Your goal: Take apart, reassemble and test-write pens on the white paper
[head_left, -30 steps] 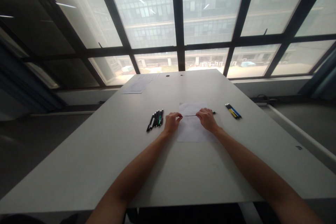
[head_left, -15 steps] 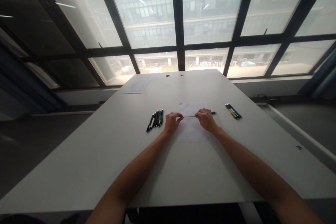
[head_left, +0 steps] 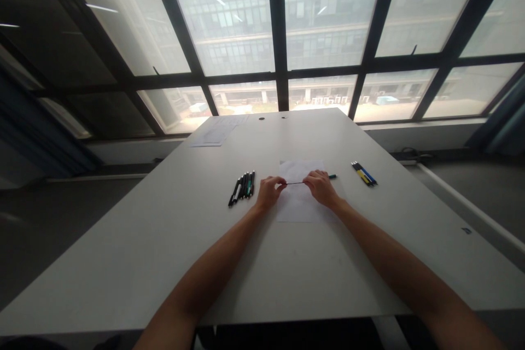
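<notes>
Over a sheet of white paper [head_left: 298,209], both hands pinch a thin dark stick [head_left: 295,182] that looks like a pen refill. It lies level between them, one end in the fingers of my left hand [head_left: 269,190]. The other end is in my right hand [head_left: 320,185], its fingers closed. A short dark pen part with a green section [head_left: 333,176] shows just past my right hand; the rest of it is hidden. Left of my left hand lies a row of several black pens [head_left: 243,187], one with a green band.
To the right lie several pens with blue and yellow parts [head_left: 364,174]. Printed papers [head_left: 213,132] rest at the far left of the white table [head_left: 180,251]. A small dark tag [head_left: 466,231] is near the right edge. Large windows [head_left: 241,11] stand beyond the table.
My right hand has shifted very slightly left, toward my left hand. Both hands keep hold of the thin stick, and the pens lie as before.
</notes>
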A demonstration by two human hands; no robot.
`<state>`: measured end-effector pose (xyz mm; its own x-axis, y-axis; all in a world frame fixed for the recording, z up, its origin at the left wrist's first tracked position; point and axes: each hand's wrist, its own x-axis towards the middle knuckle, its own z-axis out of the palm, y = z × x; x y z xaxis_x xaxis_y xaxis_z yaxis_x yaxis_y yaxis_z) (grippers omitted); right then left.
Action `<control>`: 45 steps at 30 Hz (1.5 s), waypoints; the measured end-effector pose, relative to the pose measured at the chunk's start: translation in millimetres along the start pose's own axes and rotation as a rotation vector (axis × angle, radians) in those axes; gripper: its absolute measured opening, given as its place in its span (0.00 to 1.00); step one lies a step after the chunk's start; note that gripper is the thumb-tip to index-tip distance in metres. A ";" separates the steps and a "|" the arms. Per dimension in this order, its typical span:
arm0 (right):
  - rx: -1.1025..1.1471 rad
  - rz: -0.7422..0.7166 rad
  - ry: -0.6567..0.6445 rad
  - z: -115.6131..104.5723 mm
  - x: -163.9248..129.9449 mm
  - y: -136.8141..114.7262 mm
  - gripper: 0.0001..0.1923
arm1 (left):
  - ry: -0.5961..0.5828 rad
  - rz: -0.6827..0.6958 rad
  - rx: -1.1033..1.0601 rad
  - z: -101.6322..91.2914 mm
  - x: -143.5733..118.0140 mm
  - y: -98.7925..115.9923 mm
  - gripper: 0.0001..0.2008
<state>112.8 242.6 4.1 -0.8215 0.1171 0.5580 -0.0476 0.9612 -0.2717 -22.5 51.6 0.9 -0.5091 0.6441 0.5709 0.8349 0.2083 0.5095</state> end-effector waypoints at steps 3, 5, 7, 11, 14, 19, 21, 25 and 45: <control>0.023 -0.004 0.007 0.1 -0.3 -0.2 0.07 | 0.027 0.005 -0.030 1.6 -0.2 -2.6 0.07; 0.031 -0.005 0.019 -0.1 -0.3 -0.6 0.07 | 0.047 0.012 -0.046 2.7 -0.1 -4.0 0.08; 0.034 -0.004 0.031 -0.7 -0.2 -1.1 0.08 | 0.059 0.020 -0.051 3.3 0.0 -4.7 0.07; 0.034 -0.007 0.036 -2.2 0.2 -2.1 0.08 | 0.044 0.023 -0.058 2.2 0.3 -4.3 0.06; 0.042 -0.013 0.040 -2.3 0.4 -2.7 0.09 | 0.024 0.029 -0.068 0.8 0.6 -3.7 0.06; 0.065 -0.037 0.046 -0.7 0.5 -3.9 0.09 | -0.003 0.031 -0.087 0.1 0.8 -2.8 0.06; 0.076 -0.046 0.043 0.0 0.5 -4.1 0.09 | -0.013 0.017 -0.098 -0.1 0.8 -1.9 0.07; 0.094 -0.055 0.024 0.7 1.0 -5.4 0.10 | -0.035 0.000 -0.097 -0.8 1.3 0.1 0.06; 0.165 -0.064 0.001 2.1 1.3 -1.7 0.10 | -0.099 0.112 0.074 -4.1 3.4 3.9 0.05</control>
<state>110.7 240.6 3.7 -0.8131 0.0576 0.5792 -0.1922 0.9127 -0.3606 -21.8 51.5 7.5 -0.3918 0.7349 0.5535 0.9002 0.1820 0.3956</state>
